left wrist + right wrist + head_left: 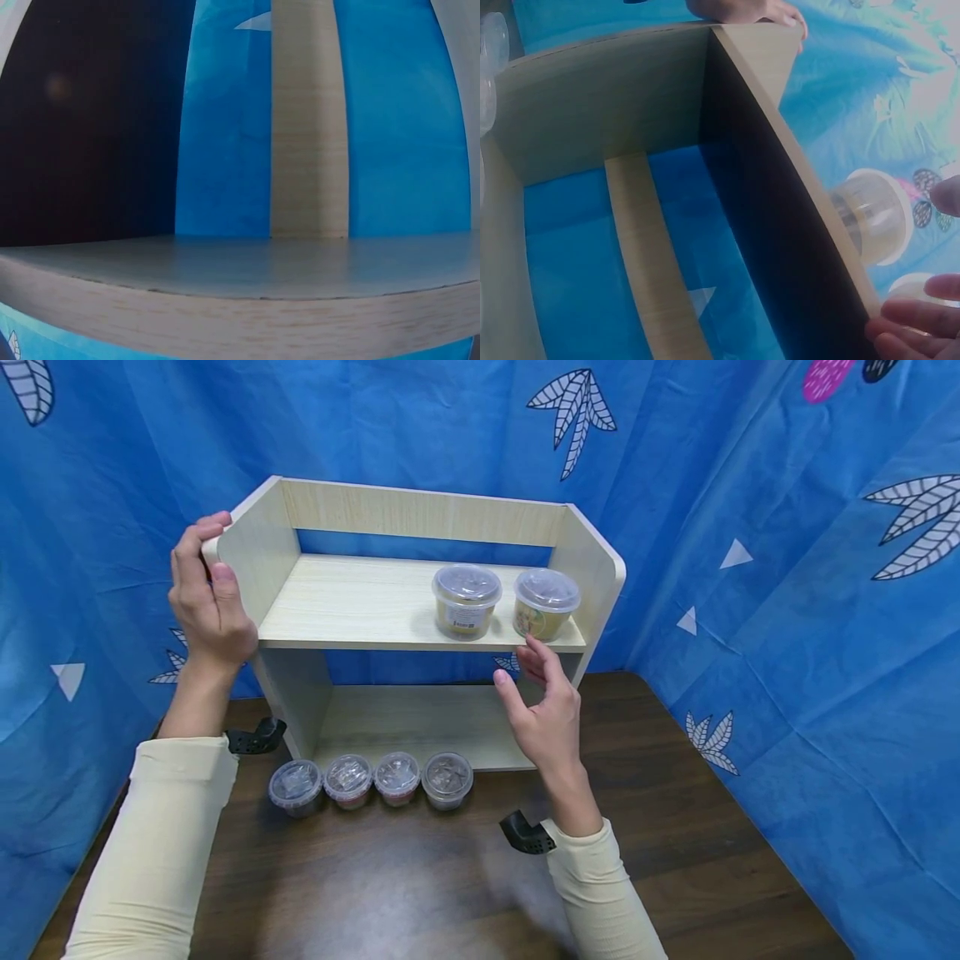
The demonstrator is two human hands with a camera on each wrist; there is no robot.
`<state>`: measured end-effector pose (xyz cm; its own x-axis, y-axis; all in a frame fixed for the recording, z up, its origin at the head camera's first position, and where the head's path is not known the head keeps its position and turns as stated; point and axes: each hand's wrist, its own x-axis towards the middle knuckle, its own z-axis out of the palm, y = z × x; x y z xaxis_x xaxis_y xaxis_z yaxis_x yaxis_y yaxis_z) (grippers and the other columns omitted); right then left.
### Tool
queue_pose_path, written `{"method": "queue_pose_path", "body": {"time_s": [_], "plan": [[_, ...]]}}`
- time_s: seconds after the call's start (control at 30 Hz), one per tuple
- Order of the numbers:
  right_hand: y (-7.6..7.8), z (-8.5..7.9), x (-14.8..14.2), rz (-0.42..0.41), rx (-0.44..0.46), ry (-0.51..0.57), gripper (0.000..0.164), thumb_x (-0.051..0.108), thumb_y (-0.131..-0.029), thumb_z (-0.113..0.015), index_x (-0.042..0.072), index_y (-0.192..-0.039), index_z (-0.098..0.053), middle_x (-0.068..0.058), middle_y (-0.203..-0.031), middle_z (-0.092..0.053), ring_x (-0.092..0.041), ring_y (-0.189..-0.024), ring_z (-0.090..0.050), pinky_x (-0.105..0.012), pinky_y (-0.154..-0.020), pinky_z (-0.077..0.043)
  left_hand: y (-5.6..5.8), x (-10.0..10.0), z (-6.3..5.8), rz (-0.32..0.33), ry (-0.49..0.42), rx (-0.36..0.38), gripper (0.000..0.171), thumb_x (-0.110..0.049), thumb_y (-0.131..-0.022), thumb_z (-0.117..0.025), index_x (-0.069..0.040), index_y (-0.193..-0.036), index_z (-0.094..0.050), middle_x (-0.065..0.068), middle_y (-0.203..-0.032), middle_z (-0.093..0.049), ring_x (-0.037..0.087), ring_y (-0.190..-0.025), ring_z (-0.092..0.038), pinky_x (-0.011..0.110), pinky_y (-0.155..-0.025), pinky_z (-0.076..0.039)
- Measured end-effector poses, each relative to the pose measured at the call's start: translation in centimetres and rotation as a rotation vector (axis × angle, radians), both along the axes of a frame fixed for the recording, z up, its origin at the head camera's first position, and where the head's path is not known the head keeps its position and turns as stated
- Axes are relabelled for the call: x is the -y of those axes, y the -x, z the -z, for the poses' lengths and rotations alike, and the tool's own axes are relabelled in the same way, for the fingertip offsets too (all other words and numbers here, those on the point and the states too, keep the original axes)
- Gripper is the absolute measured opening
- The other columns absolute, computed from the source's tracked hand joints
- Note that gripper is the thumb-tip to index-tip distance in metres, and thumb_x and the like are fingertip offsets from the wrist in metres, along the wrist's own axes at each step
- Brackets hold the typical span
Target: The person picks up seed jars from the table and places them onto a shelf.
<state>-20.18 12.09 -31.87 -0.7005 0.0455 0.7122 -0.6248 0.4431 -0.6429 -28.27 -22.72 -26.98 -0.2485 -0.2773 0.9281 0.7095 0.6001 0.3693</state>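
Note:
A two-tier wooden shelf (420,602) stands on the table. My left hand (210,593) grips the front edge of its left side panel, the thumb on the near side. On the upper board, toward the right, sit two clear lidded tubs with yellowish contents: a labelled tub (467,602) and a right-hand tub (546,603) by the side panel. My right hand (547,710) is in front of the upper board with fingers loosely extended, fingertips right at the base of the right-hand tub. In the right wrist view, its fingers (922,319) overlap the board's front edge.
A row of several small lidded cups (349,778) stands on the dark wooden table (390,885) before the lower board (420,718), toward the left. A blue patterned curtain (787,635) hangs behind and at both sides.

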Motion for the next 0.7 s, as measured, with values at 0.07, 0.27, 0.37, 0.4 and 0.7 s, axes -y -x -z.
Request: {"method": "queue_pose_path", "body": {"time_s": [0.07, 0.27, 0.37, 0.4, 0.7], "plan": [[0.0, 0.3, -0.1, -0.005, -0.024, 0.016, 0.052, 0.019, -0.091, -0.067, -0.003, -0.136, -0.051, -0.017, -0.125, -0.064, -0.026, -0.115, -0.061, -0.041, -0.098, -0.049, 0.2, 0.0, 0.1, 0.013, -0.003, -0.009, 0.044, -0.027, -0.092, -0.038, -0.002, -0.124, -0.054, 0.003, -0.134, -0.058, 0.016, -0.12, -0.057, 0.033, -0.101, -0.046], [0.2, 1.3, -0.1, -0.027, -0.086, 0.051, 0.047, 0.013, -0.089, -0.068, -0.002, -0.131, -0.056, -0.016, -0.122, -0.066, -0.032, -0.112, -0.062, -0.045, -0.095, -0.051, 0.5, -0.1, 0.2, 0.006, -0.003, -0.021, 0.042, -0.027, -0.092, -0.038, -0.002, -0.123, -0.054, 0.002, -0.133, -0.059, 0.015, -0.121, -0.058, 0.035, -0.101, -0.046], [0.3, 1.6, 0.0, -0.043, -0.097, 0.06, 0.045, 0.012, -0.088, -0.068, -0.001, -0.13, -0.057, -0.016, -0.121, -0.066, -0.034, -0.112, -0.062, -0.047, -0.093, -0.052, 0.4, -0.2, 0.1, -0.001, -0.002, -0.02, 0.041, -0.024, -0.092, -0.039, -0.002, -0.123, -0.054, 0.002, -0.133, -0.059, 0.015, -0.121, -0.058, 0.036, -0.101, -0.046], [0.4, 1.7, 0.1, -0.046, -0.101, 0.06, 0.045, 0.012, -0.088, -0.068, -0.001, -0.13, -0.057, -0.016, -0.122, -0.066, -0.035, -0.112, -0.062, -0.047, -0.093, -0.052, 0.4, -0.2, 0.1, -0.003, -0.003, -0.019, 0.041, -0.024, -0.092, -0.038, -0.003, -0.123, -0.054, 0.002, -0.132, -0.059, 0.015, -0.121, -0.058, 0.037, -0.101, -0.046], [0.4, 2.3, 0.2, -0.071, -0.094, 0.051, 0.046, 0.012, -0.088, -0.068, 0.0, -0.131, -0.057, -0.015, -0.124, -0.065, -0.026, -0.113, -0.061, -0.045, -0.091, -0.053, 0.4, -0.1, 0.0, 0.004, -0.003, -0.022, 0.041, -0.025, -0.092, -0.038, -0.002, -0.123, -0.053, 0.004, -0.132, -0.059, 0.015, -0.121, -0.058, 0.036, -0.102, -0.046]]}}
